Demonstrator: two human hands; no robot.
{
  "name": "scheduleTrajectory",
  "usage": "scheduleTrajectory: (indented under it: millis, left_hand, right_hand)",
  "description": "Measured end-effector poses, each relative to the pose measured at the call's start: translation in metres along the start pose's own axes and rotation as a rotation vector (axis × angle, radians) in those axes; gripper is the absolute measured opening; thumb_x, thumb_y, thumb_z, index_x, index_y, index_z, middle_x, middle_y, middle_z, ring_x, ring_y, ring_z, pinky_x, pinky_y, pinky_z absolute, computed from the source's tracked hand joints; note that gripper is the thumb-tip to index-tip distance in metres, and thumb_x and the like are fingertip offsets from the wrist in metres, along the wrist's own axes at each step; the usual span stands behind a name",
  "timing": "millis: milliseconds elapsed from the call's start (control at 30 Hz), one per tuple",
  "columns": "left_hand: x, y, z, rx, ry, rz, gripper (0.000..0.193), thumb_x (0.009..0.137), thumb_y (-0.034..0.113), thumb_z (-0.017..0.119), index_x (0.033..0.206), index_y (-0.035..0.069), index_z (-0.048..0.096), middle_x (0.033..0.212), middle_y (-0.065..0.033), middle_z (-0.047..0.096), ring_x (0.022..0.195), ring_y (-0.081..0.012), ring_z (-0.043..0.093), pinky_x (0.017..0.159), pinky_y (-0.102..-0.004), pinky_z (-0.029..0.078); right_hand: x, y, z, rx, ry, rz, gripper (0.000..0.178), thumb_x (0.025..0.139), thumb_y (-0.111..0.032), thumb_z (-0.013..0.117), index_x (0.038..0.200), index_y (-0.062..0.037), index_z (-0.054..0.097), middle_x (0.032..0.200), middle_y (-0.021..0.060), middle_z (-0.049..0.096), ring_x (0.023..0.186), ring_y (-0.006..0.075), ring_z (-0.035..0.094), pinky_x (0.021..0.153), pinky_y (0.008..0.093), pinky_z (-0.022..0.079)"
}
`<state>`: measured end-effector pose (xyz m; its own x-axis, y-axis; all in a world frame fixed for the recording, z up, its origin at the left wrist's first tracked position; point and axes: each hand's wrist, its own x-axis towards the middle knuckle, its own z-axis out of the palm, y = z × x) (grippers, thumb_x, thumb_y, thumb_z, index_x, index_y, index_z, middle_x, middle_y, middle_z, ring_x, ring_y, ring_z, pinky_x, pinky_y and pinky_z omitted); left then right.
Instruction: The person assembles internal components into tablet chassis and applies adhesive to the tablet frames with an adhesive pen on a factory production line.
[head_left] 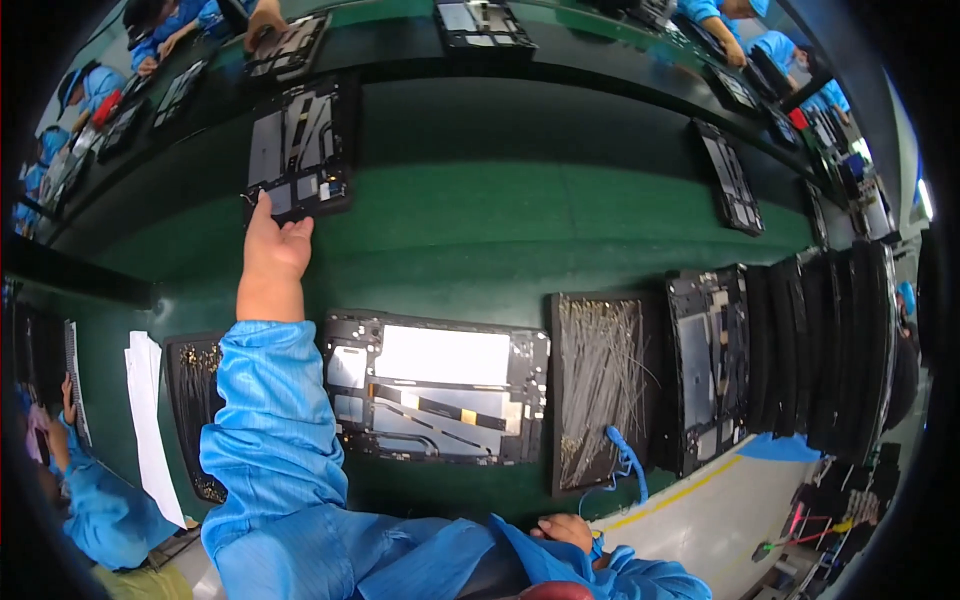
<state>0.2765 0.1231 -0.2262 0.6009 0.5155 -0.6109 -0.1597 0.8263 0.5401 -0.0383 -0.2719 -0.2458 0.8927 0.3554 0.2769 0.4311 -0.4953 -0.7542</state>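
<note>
My left hand reaches far across the bench and is closed on the near edge of an opened tablet in a black frame. Its thumb lies on top; the other fingers are partly hidden by the tablet. A second opened tablet, with a white panel and flat ribbon cables, lies in front of me on the bench. Low in the view, by the bench's near edge, my right hand has its fingers curled in. What it holds, if anything, is hidden.
A tray of thin grey cables stands right of the near tablet, a blue cord over its corner. Farther right, black trays stand in a row behind another tablet. White sheets lie left. Co-workers sit opposite.
</note>
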Motion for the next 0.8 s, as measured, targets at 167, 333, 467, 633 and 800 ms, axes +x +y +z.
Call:
scheduleTrajectory:
  millis: [167,333,467,633,800]
  left_hand:
    - [0.008,0.003,-0.010,0.033,0.119,0.088,0.055,0.068,0.037,0.065,0.108,0.007,0.041,0.100,-0.0066,0.038,0.089,-0.0159,0.041,0.077,-0.0225,0.038]
    - [-0.016,0.003,-0.005,0.136,-0.039,0.123,0.035,0.075,0.024,0.057,0.102,0.006,0.046,0.092,-0.0062,0.047,0.085,-0.0185,0.047,0.074,-0.0293,0.042]
    - [-0.077,0.017,-0.004,0.201,-0.377,0.322,0.030,0.081,0.015,0.046,0.107,0.000,0.042,0.102,-0.0104,0.050,0.092,-0.0235,0.051,0.079,-0.0382,0.042]
    - [-0.160,0.016,-0.014,0.284,-0.486,0.338,0.022,0.081,0.017,0.046,0.098,0.004,0.047,0.098,-0.0088,0.053,0.090,-0.0212,0.052,0.079,-0.0357,0.042]
    - [-0.211,-0.030,-0.027,0.165,-0.771,-0.070,0.013,0.081,0.016,0.046,0.088,0.007,0.051,0.086,-0.0025,0.057,0.086,-0.0192,0.054,0.079,-0.0344,0.043]
  right_hand:
    - [-0.003,-0.005,-0.001,-0.107,0.020,0.046,0.023,0.061,-0.011,0.069,0.080,-0.0046,0.058,0.068,0.0081,0.056,0.060,0.0215,0.056,0.051,0.0284,0.044]
    - [-0.008,0.001,0.001,-0.142,0.004,-0.042,0.025,0.059,-0.011,0.070,0.080,-0.0050,0.057,0.065,0.0071,0.056,0.057,0.0206,0.055,0.048,0.0285,0.042]
    - [0.007,-0.008,-0.002,-0.156,-0.074,0.035,0.022,0.064,-0.013,0.066,0.082,-0.0058,0.057,0.068,0.0073,0.056,0.058,0.0233,0.054,0.051,0.0302,0.044]
    - [0.016,-0.011,-0.005,-0.060,-0.134,0.118,0.017,0.071,-0.014,0.058,0.083,-0.0022,0.056,0.072,0.0116,0.057,0.064,0.0270,0.055,0.056,0.0338,0.045]
    - [-0.031,-0.023,-0.031,-0.023,0.159,0.422,0.020,0.074,-0.016,0.055,0.089,-0.0012,0.055,0.073,0.0132,0.058,0.065,0.0278,0.055,0.059,0.0337,0.045]
